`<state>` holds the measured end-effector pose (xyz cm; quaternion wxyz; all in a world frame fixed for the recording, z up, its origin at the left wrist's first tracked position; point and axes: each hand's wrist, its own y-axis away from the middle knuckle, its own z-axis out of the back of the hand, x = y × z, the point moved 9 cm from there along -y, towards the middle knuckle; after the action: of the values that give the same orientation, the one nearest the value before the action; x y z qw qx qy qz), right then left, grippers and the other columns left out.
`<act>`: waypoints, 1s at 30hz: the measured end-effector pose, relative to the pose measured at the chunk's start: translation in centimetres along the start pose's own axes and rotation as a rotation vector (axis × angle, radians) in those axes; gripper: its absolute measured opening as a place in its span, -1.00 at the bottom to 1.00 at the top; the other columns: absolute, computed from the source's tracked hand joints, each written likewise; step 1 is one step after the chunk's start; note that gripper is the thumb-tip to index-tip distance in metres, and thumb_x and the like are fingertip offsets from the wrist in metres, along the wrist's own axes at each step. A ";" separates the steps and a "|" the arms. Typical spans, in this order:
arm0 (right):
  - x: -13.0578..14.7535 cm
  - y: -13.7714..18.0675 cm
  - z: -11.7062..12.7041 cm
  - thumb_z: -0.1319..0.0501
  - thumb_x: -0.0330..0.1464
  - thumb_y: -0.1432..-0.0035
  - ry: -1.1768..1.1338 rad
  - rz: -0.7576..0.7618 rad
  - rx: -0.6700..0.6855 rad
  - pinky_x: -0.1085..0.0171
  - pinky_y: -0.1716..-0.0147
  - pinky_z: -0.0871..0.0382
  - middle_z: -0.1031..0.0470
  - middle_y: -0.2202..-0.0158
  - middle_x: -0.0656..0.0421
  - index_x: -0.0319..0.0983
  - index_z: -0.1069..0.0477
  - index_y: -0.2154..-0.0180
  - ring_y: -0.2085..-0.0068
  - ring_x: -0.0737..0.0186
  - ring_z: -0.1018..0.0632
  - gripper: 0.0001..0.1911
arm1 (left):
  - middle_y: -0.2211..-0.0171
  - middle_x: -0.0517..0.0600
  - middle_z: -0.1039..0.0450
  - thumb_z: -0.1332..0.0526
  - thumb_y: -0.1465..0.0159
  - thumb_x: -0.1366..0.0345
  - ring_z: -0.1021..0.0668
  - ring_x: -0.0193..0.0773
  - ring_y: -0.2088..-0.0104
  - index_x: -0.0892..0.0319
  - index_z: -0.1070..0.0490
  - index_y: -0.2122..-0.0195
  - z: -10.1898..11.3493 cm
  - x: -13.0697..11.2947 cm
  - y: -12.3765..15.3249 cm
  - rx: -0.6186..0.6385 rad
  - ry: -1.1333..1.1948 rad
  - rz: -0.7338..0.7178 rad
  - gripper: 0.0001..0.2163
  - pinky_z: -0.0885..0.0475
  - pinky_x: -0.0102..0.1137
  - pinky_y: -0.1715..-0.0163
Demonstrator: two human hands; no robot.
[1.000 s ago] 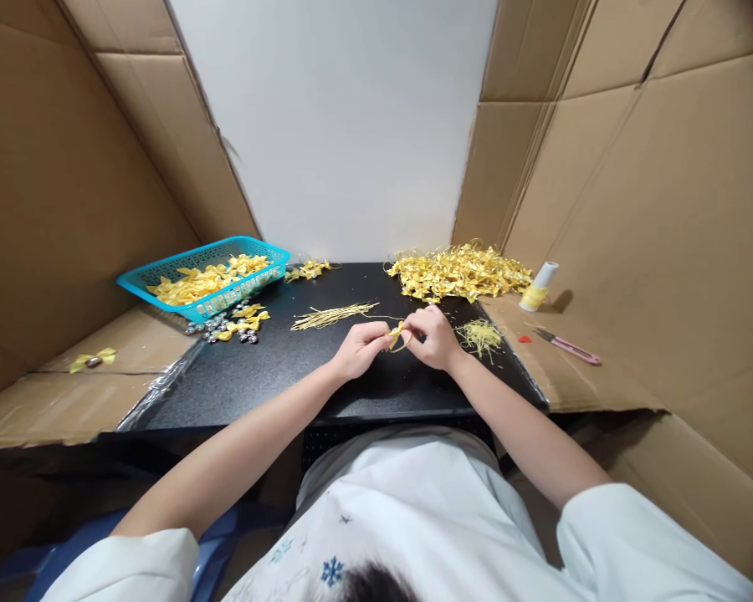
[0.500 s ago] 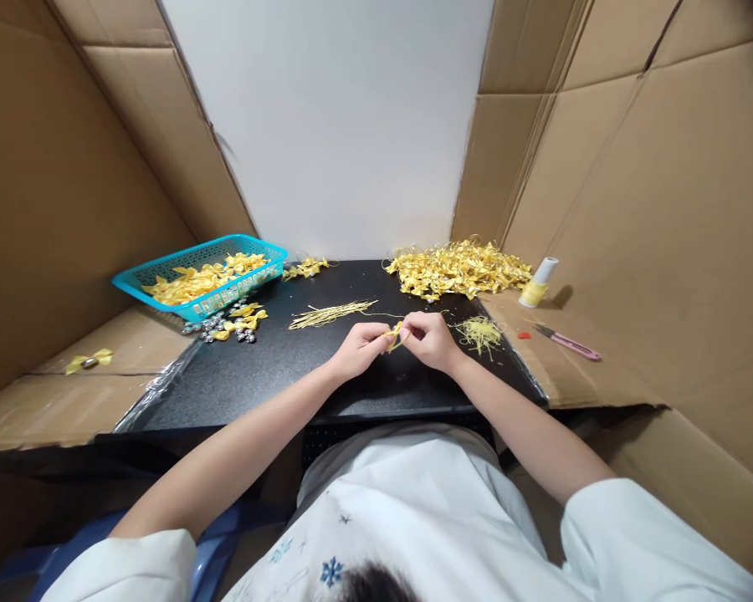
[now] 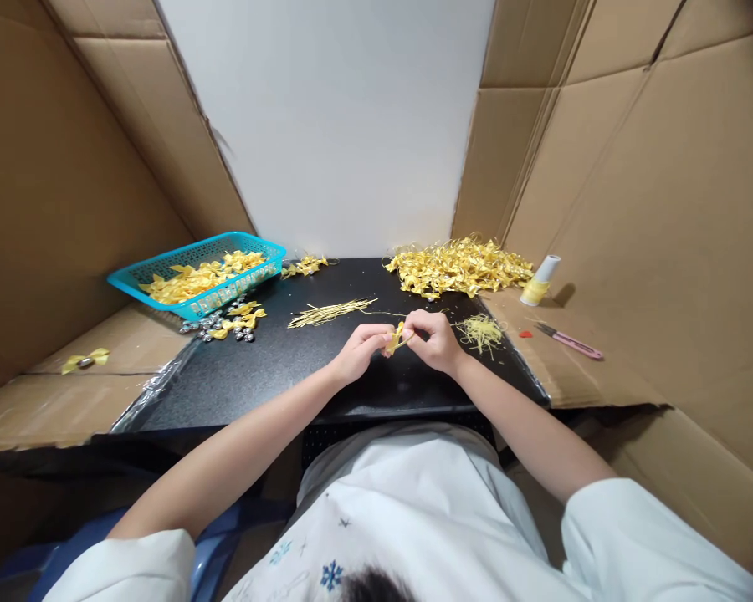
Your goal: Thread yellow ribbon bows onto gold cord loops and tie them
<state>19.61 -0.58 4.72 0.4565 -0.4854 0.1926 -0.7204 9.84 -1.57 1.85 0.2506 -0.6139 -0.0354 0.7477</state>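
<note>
While the black bench [image 3: 238, 385] carries the stock, with a turquoise basket [image 3: 207, 255] of yellow bows far to the left and a heap of corded bows [image 3: 461, 267] at the back right, the work itself sits between two hands near the middle. The left hand [image 3: 359, 351] has its grip closed in a pinch on one side of a yellow bow [image 3: 396, 337], raised just above the bench; the right hand [image 3: 436, 341] pinches at its other side, fingertips partly hidden. Beyond them lies a bundle of gold cords [image 3: 327, 313]. Smallest, a thin cord [image 3: 403, 344] curves at the bow. The step in hand looks like fastening that cord; next probably calls for a steady left pinch and a careful pull from the right.
</note>
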 end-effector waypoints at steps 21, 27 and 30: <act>-2.6 2.8 6.1 -0.21 -0.34 -0.09 0.410 -0.243 0.036 0.25 0.32 -0.32 -0.54 0.41 0.16 -0.20 -0.47 0.42 0.36 0.22 -0.49 -0.90 | 0.54 -0.10 -0.44 -0.32 -0.14 0.20 -0.53 -0.34 0.50 0.20 -0.37 0.27 0.5 0.7 0.9 -0.127 0.118 0.102 -0.77 -0.41 -0.46 0.47; -7.0 13.9 23.5 -0.27 -0.08 -0.04 1.054 -0.691 -0.270 -0.13 0.14 -0.25 -0.49 0.09 -0.18 -0.27 -0.54 0.21 0.04 -0.28 -0.42 -0.59 | 0.48 0.02 -0.54 -0.34 -0.08 0.25 -0.54 -0.29 0.49 0.23 -0.55 0.33 -2.9 1.0 3.7 -0.107 0.264 0.295 -0.82 -0.40 -0.44 0.51; -8.7 16.7 25.7 -0.22 0.00 -0.07 1.089 -0.891 -0.115 -0.13 0.18 -0.23 -0.46 0.04 -0.22 -0.26 -0.55 0.25 0.03 -0.35 -0.39 -0.55 | 0.42 0.05 -0.57 -0.34 -0.09 0.27 -0.55 -0.30 0.47 0.23 -0.59 0.26 -4.0 0.5 4.8 -0.153 0.347 0.330 -0.79 -0.41 -0.45 0.50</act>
<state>50.93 2.58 -0.18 -0.0696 -0.1119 0.2141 -0.9679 11.95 -6.57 -1.34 0.0800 -0.7477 0.0523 0.6571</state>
